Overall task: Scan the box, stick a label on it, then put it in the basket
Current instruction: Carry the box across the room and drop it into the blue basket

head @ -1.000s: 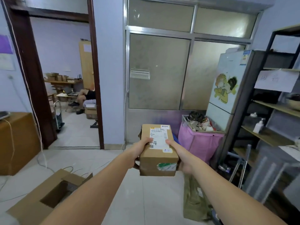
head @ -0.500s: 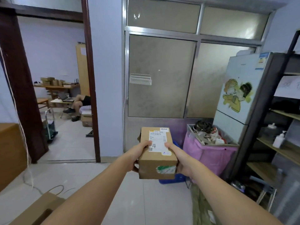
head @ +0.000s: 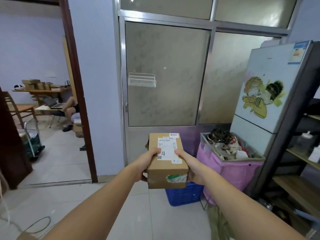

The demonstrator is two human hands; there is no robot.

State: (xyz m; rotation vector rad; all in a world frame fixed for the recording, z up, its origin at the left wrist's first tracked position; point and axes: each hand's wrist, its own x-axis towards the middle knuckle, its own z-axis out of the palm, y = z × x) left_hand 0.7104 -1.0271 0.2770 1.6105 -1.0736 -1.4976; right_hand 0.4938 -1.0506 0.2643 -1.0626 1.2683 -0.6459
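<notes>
From my head camera, I hold a brown cardboard box (head: 167, 163) out in front of me at arm's length, low and just right of centre in view. My left hand (head: 147, 164) clamps its left side with the thumb lying over the top edge, and my right hand (head: 188, 168) clamps its right side, thumb likewise on top; both grips are pressed closed against the box, which hangs between them clear of the floor.

The box is plain kraft card, a little scuffed. A white shipping label (head: 167, 150) with a barcode covers much of the top face, with a handwritten "4" on its lower part, between my thumbs. A smaller white tag (head: 173, 135) sits at the far top corner, and a torn green-and-white sticker (head: 176, 178) runs along the near face at its right end.

Directly below the box, toward 6 o'clock from it, a blue plastic basket (head: 183, 195) stands on the tiled floor (head: 138, 213), partly hidden by the box. Just beside it at 3 o'clock is a pink-lined bin (head: 232, 172) heaped with rubbish, touching or nearly touching the basket; I cannot tell which. A refrigerator (head: 270, 87) stands behind the bin, and a frosted glass door (head: 166, 75) closes off 12 o'clock. Open floor lies at 9 o'clock, leading to a doorway (head: 52, 101).

The box's long axis runs away from me toward 12 o'clock, top face tilted up toward my eyes.
</notes>
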